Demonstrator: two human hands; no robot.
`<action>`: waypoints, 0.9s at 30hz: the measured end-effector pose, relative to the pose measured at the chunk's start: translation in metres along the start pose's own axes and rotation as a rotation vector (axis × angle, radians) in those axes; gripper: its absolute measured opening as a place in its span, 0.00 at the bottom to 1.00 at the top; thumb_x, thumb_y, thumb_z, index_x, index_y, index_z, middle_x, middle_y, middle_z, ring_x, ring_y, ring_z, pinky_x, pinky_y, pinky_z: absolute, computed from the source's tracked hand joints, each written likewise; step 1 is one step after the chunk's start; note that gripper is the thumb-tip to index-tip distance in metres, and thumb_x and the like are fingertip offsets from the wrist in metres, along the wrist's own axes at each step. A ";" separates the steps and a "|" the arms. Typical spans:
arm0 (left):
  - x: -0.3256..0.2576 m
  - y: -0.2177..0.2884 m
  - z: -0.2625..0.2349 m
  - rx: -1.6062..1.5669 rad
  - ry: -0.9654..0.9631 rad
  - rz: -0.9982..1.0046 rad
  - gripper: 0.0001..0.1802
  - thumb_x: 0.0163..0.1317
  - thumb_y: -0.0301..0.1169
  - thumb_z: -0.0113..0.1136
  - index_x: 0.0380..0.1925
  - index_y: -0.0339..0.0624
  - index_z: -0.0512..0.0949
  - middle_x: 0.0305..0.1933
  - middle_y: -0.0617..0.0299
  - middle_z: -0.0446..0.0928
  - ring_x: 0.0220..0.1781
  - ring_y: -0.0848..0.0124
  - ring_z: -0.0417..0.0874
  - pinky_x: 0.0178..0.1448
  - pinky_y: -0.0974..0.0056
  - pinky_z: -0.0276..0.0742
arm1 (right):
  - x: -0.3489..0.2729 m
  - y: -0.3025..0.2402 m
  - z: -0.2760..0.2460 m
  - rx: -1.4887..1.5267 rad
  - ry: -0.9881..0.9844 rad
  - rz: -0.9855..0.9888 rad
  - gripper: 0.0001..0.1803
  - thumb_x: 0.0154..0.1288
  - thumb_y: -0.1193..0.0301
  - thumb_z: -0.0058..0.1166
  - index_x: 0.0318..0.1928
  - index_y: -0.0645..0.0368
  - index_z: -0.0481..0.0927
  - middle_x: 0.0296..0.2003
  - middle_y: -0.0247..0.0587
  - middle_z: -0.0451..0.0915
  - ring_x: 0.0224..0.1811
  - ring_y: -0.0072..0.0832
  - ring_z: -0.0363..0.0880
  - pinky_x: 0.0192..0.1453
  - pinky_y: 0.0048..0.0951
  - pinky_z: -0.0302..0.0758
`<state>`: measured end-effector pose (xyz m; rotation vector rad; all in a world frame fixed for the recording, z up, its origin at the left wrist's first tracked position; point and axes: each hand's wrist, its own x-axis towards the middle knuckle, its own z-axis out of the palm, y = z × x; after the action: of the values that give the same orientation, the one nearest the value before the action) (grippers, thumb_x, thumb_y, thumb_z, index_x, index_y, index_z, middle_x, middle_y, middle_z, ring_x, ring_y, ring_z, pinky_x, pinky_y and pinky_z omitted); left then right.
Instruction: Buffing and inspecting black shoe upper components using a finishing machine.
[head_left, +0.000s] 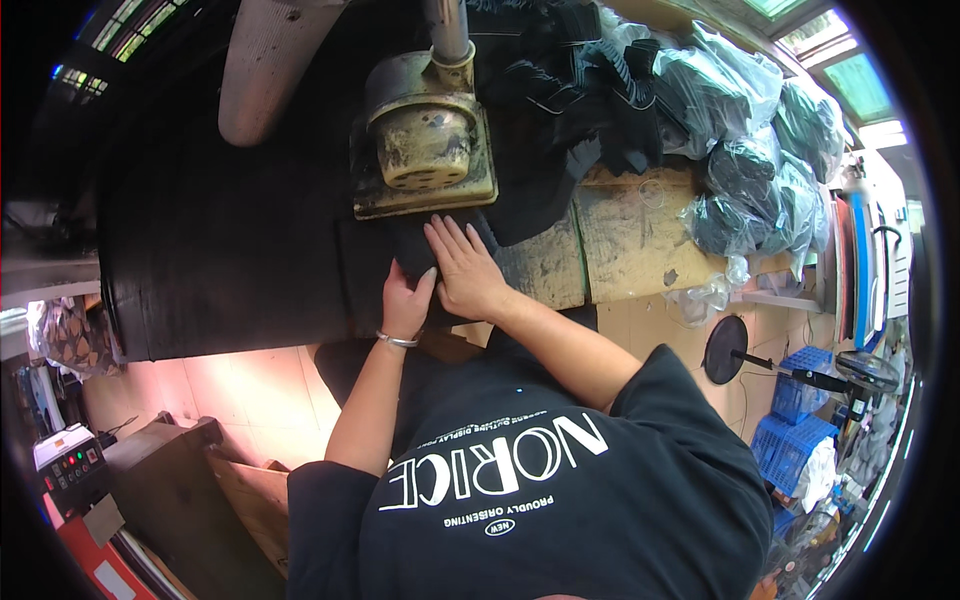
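At the press bed's front edge, left hand (405,305) and right hand (465,268) lie flat, grip released, on black fabric (420,255).

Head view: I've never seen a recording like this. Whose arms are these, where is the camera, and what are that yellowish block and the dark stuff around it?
The camera sits on the person's head and looks down, so the arms are their own. The wide lens bends straight edges. The right hand lies flat, fingers spread, on a dark cloth piece on a black work surface. The left hand rests at the cloth's near edge; whether it grips is unclear. Just beyond stands a worn yellowish metal press head. To the right are loose black pieces and clear bags of dark material.
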<state>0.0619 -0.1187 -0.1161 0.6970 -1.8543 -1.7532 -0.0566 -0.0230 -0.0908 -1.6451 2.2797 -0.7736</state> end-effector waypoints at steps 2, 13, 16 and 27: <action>0.002 0.000 -0.007 -0.184 -0.005 -0.133 0.20 0.60 0.24 0.62 0.53 0.33 0.72 0.50 0.59 0.79 0.49 0.75 0.78 0.54 0.69 0.73 | 0.001 -0.004 0.004 0.018 -0.011 0.055 0.40 0.55 0.71 0.47 0.70 0.69 0.54 0.71 0.59 0.54 0.75 0.49 0.48 0.77 0.50 0.45; 0.012 0.001 0.007 -0.140 0.083 -0.067 0.19 0.57 0.23 0.64 0.49 0.33 0.74 0.44 0.62 0.80 0.45 0.76 0.79 0.51 0.70 0.75 | -0.016 0.003 -0.004 0.044 0.023 0.023 0.42 0.54 0.73 0.48 0.71 0.66 0.53 0.72 0.57 0.52 0.76 0.49 0.46 0.77 0.50 0.43; 0.007 -0.004 0.002 -0.136 0.085 -0.079 0.18 0.57 0.23 0.65 0.48 0.33 0.74 0.43 0.62 0.80 0.44 0.76 0.79 0.50 0.70 0.75 | -0.044 0.003 -0.015 0.075 -0.001 0.019 0.42 0.54 0.75 0.50 0.71 0.63 0.53 0.72 0.56 0.52 0.76 0.49 0.46 0.77 0.50 0.44; -0.010 0.068 -0.116 -0.051 0.391 0.208 0.17 0.58 0.17 0.61 0.48 0.32 0.74 0.47 0.60 0.78 0.48 0.75 0.78 0.54 0.70 0.74 | -0.033 0.010 -0.029 0.386 0.057 -0.121 0.37 0.56 0.76 0.53 0.68 0.64 0.60 0.68 0.55 0.61 0.73 0.50 0.55 0.75 0.46 0.53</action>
<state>0.1443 -0.1956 -0.0419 0.7375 -1.5495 -1.4109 -0.0666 0.0177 -0.0760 -1.6012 1.9201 -1.2140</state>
